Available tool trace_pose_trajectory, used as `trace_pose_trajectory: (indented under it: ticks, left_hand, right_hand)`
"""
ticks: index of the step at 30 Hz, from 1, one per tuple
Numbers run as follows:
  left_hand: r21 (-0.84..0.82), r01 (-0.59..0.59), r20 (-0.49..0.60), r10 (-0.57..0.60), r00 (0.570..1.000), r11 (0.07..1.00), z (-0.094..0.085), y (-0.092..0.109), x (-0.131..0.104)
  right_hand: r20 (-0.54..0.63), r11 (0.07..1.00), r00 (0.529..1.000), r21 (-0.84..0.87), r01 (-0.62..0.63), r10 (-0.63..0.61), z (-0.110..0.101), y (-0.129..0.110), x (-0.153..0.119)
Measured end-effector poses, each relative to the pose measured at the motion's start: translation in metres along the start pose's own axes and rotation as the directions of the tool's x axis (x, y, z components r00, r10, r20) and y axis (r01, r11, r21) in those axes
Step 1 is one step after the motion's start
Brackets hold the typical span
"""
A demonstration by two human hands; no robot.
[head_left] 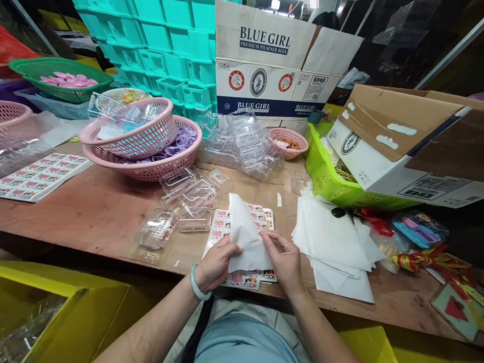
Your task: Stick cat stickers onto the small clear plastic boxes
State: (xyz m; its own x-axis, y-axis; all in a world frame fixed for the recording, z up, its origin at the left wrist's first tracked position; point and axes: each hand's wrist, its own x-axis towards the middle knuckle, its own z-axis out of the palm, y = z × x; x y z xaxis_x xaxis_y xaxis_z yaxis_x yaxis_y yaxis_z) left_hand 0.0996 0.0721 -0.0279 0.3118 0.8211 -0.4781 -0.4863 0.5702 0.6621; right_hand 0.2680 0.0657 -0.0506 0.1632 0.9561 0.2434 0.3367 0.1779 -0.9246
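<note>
A curled white sheet is held between my two hands above sheets of cat stickers at the table's front edge. My left hand, with a pale green bangle on its wrist, pinches the sheet's left side between thumb and fingers. At the sheet's right edge, my right hand has its thumb and fingertips pressed together on the paper. Clear plastic boxes lie just left of the stickers; one box has printed stickers showing through it. White paper sheets are spread to the right.
Pink baskets with purple pieces and clear packaging stand at the left, near another sticker stack. Clear trays and a small pink basket stand behind. A lime green crate under an open carton bounds the right.
</note>
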Motion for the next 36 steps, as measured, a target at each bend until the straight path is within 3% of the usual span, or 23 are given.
trace_pose_trajectory:
  ticks: [2,3,7,9,13,18,20,22,25,29,34,36]
  left_hand:
    - [-0.002,0.005,-0.003,-0.005,1.000,1.000,-0.003,-0.001,0.000]
    - [-0.011,0.008,-0.004,-0.008,1.000,1.000,-0.003,-0.001,0.000]
    - [-0.062,0.031,0.040,-0.028,0.999,0.998,-0.003,0.000,0.000]
    - [-0.063,0.018,0.047,-0.015,0.999,0.998,-0.003,0.001,0.001]
    - [-0.007,-0.023,0.031,0.023,0.999,1.000,-0.007,-0.002,0.004]
    - [0.019,-0.024,0.014,0.024,1.000,1.000,-0.012,-0.005,0.003]
    - [-0.005,0.002,0.054,-0.002,0.999,1.000,-0.011,-0.004,0.003]
    - [-0.027,0.012,0.127,-0.009,0.992,1.000,-0.010,-0.004,0.003]
    - [-0.029,-0.058,0.146,0.062,0.987,0.998,-0.006,-0.008,0.005]
    - [0.090,-0.180,0.129,0.167,0.977,0.980,-0.004,-0.015,0.005]
    - [0.203,-0.163,0.159,0.132,0.979,0.966,-0.005,-0.018,0.001]
    - [0.203,-0.164,0.183,0.127,0.975,0.965,-0.005,-0.018,0.001]
  right_hand:
    - [-0.035,0.994,0.994,0.038,-0.098,0.099,-0.004,0.002,0.003]
    - [-0.018,0.996,0.996,0.028,-0.090,0.090,-0.007,0.002,0.004]
    - [0.160,0.968,0.970,-0.142,0.207,-0.184,-0.012,-0.001,0.003]
    - [0.161,0.945,0.957,-0.185,0.270,-0.242,-0.010,-0.003,0.000]
    - [0.089,0.976,0.977,-0.090,0.200,-0.192,-0.004,-0.003,-0.004]
    - [0.033,1.000,0.999,-0.002,-0.027,0.028,-0.010,0.000,0.001]
    - [0.082,0.997,0.996,-0.061,0.041,-0.036,-0.013,-0.002,0.001]
    - [0.168,0.966,0.971,-0.165,0.200,-0.172,-0.014,-0.005,0.000]
    - [0.221,0.896,0.935,-0.291,0.335,-0.278,-0.011,-0.008,-0.003]
    - [0.189,0.889,0.943,-0.325,0.323,-0.274,-0.008,-0.009,-0.004]
    - [0.125,0.911,0.959,-0.302,0.282,-0.256,-0.005,-0.009,-0.004]
    - [0.077,0.945,0.977,-0.249,0.212,-0.199,-0.003,-0.008,-0.005]
